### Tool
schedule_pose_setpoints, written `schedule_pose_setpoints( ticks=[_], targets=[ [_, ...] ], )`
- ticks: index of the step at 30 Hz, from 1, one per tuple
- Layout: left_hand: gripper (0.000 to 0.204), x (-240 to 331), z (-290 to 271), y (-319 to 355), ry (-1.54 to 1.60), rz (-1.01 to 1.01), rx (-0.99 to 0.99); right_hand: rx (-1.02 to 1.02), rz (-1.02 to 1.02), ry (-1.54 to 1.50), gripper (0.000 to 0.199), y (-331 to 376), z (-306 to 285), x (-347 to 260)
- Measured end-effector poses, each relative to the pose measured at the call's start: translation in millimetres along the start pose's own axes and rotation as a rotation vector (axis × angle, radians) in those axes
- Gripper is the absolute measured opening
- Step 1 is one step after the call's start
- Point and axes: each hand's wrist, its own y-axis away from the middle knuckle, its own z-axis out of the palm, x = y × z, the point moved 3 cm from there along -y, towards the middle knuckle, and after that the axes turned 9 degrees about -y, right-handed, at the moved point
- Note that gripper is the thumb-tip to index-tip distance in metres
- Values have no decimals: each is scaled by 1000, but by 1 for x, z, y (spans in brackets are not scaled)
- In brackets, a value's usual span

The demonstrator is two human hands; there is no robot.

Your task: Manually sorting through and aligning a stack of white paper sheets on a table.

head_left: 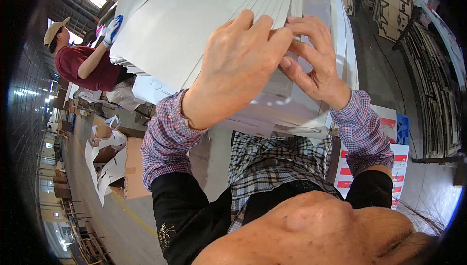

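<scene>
Left hand [238, 65]: bending over the white sheets [165, 36], fingertips tucked out of sight, so can't tell if they're pinching anything
Right hand [314, 55]: sitting just beside the left, thumb and fingers half curled, grip hidden too tbh
Sheet spot: lying ahead and mostly left of the fingertips, fanned edges running forward; the top's getting cut off, so no idea about the full long axis
Nearer hand: left, it's overlapping the sheets
Far left: a co-worker's gloved hand [115, 29] is resting at their edge
</scene>
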Motion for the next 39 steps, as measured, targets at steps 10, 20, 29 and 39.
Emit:
schedule_pose_setpoints(
  ticks=[10, 20, 29, 39],
  targets=[
    [19, -4, -14, 3, 158, -7, -109, 119, 171, -277, 30, 9, -14, 9],
    [15, -7, -12, -1, -24, -36, 71, 163, 106, -159, 34, 5, -8, -3],
    [21, 10, 7, -8, -82, -59, 18, 45, 0, -31, 38, 7, 2, 4],
    [19, 6, 0, 14, -106, -20, -15, 15, -14, -2, 36, 3, 2, 2]
  ],
)
